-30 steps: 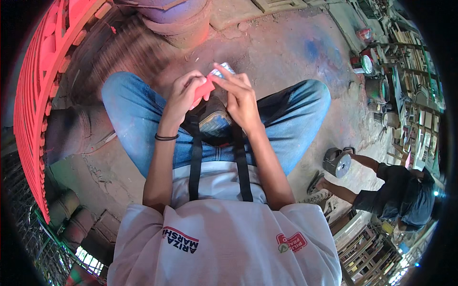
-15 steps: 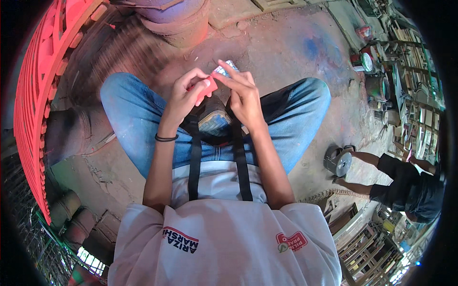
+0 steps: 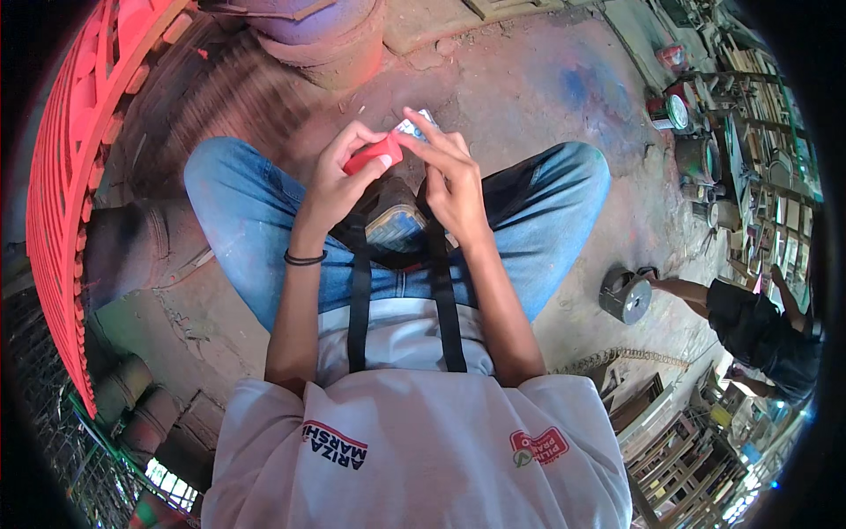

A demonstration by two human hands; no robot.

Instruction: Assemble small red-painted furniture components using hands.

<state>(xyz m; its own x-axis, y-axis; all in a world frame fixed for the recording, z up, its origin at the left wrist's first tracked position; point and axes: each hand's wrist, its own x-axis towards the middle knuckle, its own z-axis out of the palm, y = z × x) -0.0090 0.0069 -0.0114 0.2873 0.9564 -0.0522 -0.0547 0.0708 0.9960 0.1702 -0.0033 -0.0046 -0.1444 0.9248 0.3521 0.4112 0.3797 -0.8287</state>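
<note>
A small red box-shaped piece (image 3: 374, 155) is pinched between the thumb and fingers of my left hand (image 3: 333, 181), in front of my lap. My right hand (image 3: 454, 181) meets its right end with the fingertips. Behind those fingers shows a small white-and-blue patterned packet (image 3: 428, 116), apparently held in that hand, though its grip is partly hidden. Both hands are held close together above the gap between my bent knees. Below them, a dark worn object with a blue-and-tan face (image 3: 396, 227) lies between my legs.
A red slatted frame (image 3: 62, 185) curves along the left. Large clay-coloured pots (image 3: 339, 57) stand ahead. Paint cans (image 3: 674, 113) and crowded shelves (image 3: 780, 176) line the right. Another person (image 3: 758, 331) is near a grey round container (image 3: 627, 298) at lower right.
The red piece has turned slightly in my left hand, showing more of its long side. The other person has shifted away to the right, and the grey container has moved slightly.
</note>
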